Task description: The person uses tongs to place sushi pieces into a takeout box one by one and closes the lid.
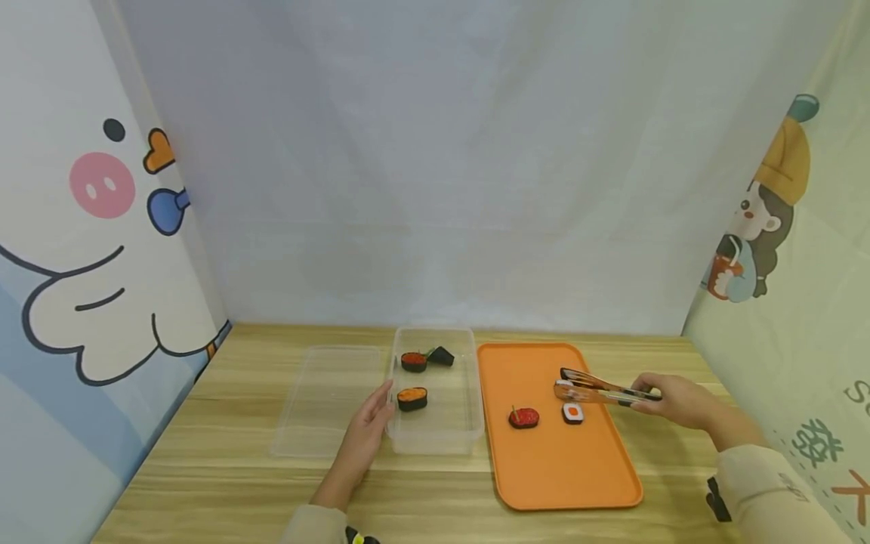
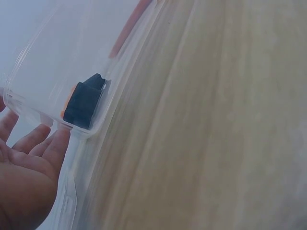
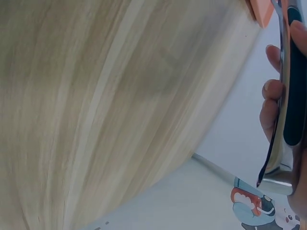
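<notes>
My right hand grips food tongs by their handles; the dark grip and steel end show in the right wrist view. The tongs' tips spread around a partly covered white sushi piece on the orange tray. Nearby lie a white-and-black sushi roll and a red-topped sushi. Fingers of my left hand touch the left wall of the clear plastic box. Inside it sit an orange-topped sushi, a red-topped sushi and a black hand-roll-shaped piece.
A clear flat lid lies left of the box on the wooden table. A pale curtain hangs behind the table, with printed cartoon panels on both sides. The tray stands close to the box's right wall.
</notes>
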`<state>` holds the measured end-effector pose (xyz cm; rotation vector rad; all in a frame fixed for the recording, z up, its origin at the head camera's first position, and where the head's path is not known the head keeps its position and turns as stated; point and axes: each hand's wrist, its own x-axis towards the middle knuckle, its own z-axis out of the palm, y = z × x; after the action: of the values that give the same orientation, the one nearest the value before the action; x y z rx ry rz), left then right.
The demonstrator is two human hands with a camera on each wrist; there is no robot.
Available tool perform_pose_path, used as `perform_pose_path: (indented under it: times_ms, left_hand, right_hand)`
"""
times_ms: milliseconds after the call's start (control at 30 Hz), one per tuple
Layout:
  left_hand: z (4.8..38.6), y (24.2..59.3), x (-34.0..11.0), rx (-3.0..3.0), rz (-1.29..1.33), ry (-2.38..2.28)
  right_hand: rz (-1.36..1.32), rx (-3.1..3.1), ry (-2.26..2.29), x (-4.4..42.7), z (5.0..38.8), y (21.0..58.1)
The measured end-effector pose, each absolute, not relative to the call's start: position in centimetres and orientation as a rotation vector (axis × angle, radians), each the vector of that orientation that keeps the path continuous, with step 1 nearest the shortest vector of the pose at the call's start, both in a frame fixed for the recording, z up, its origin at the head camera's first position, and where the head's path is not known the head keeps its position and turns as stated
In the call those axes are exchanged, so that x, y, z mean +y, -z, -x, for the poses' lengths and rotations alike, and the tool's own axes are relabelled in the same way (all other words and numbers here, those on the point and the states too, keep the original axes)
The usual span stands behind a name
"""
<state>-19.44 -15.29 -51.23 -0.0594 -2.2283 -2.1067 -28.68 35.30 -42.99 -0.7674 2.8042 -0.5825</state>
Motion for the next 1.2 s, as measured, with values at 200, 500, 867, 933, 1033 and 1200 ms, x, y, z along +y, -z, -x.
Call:
perform_pose_path:
  times_ms: [200,500,867,933,1033,1200]
  left_hand:
    - [19.5,51.3,-15.3,-2.209,0.069,2.128]
    - [19.5,51.2,-15.3,-2.225,0.065,2.114]
    - [19.4,51.0,-15.4,-2.230,0.076,2.111]
    - [19.4,50.9,-15.4,-2.231,0.069,2.108]
    - [19.3,50.8,-15.4,-2.232,0.060,2.100]
    - [19.2,50.8,-15.5,-2.234,0.046,2.103]
  right_hand:
    - [0.764,2.809,0.588,34.8,28.9,43.2]
    - [0.818,2.837,0.574,33.5,29.1,42.1]
    - [0.926,2.859,0.574,28.7,29.6,38.8]
    - [0.942,2.846,0.591,27.6,29.8,38.4]
    - [0.983,2.841,0.591,26.0,30.2,38.2]
    - [1.038,2.824,0.576,23.2,30.9,38.3]
